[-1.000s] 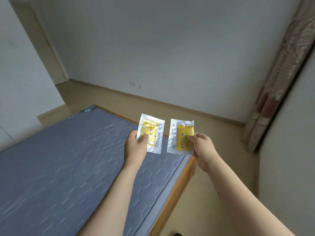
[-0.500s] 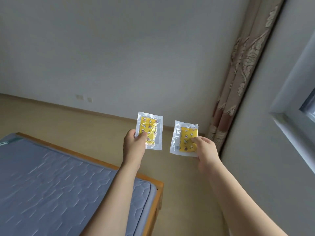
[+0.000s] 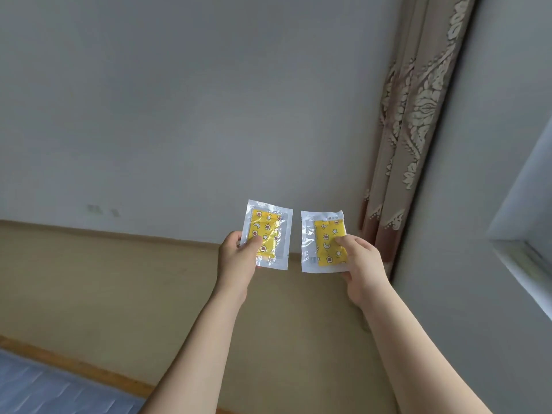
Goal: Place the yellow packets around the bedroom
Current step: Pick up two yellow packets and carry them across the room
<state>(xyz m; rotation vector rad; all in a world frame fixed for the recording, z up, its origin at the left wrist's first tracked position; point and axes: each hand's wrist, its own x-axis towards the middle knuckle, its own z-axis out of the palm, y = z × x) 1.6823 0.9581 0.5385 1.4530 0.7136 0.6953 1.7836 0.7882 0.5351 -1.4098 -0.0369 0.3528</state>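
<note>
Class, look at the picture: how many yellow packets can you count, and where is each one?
2. One yellow packet is pinched in the left hand; the other packet is pinched in the right hand. Both are held up in the air. None other shows.

2 bare forearms in view, no sleeves visible up to the frame edge. Left hand [image 3: 237,258] and right hand [image 3: 360,265]: no rings, watch, bracelet or gloves. Nails on the visible fingers short, unpainted.

floor [image 3: 125,294]: tan, bare | bed [image 3: 44,386]: blue mattress, wood frame
</note>
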